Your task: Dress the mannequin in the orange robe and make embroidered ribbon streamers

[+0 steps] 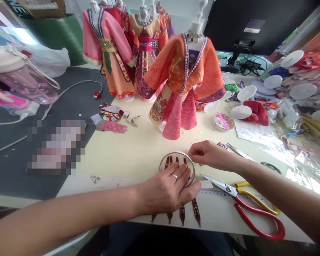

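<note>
My left hand (pixel 168 186), with a ring on one finger, lies flat with its fingers over a round, clear-centred dish (pixel 164 156) near the table's front edge. Several narrow dark strips with patterned trim (pixel 181 213) run under the dish and the hand, their pointed ends showing below the palm. Just right of the dish's rim, my right hand (pixel 208 154) has its fingers curled together; whatever is between the fingertips is too small to make out. A small patterned scrap (pixel 222 145) lies beyond its wrist.
Open scissors (pixel 230 190) with red and yellow handles lie at right, over a ruler (pixel 210 192). Behind stand dressed figures, the nearest in an orange robe (pixel 173 71). Fabric scraps (pixel 113 126) lie left of centre, a small round tub (pixel 222 122) right. A monitor (pixel 245 28) stands behind.
</note>
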`<state>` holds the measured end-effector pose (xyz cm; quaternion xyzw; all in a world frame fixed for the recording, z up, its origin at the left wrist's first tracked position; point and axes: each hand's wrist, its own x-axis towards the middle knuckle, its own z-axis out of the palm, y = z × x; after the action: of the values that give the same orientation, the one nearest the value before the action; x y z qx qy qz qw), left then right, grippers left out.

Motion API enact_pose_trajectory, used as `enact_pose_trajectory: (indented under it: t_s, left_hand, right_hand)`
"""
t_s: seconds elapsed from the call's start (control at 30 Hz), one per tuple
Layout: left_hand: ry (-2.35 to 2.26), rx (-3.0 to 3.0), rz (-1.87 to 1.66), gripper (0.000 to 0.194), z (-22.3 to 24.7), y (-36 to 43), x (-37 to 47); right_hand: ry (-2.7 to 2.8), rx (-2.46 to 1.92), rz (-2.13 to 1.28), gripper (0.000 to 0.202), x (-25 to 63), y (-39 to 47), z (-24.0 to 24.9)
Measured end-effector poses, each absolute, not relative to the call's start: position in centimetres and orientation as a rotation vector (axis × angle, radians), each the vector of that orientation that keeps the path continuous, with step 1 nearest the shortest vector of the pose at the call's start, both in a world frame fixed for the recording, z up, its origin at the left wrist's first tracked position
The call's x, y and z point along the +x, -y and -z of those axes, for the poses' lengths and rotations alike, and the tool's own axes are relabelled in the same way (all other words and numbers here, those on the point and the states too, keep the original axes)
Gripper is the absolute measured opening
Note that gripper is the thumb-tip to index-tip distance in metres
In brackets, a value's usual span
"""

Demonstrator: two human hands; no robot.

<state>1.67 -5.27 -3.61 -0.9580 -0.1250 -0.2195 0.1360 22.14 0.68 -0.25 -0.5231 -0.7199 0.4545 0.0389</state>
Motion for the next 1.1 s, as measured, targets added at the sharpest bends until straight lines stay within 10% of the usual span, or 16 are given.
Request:
enact_pose_trajectory:
  t_s: [1.1]
  left_hand:
    - [0.416, -2.866, 0.689, 0.029, 4.4, 5.2, 1.9]
  right_hand:
    - [2.978, -1.507, -1.062, 0.011, 19.0, -4.5, -3.7]
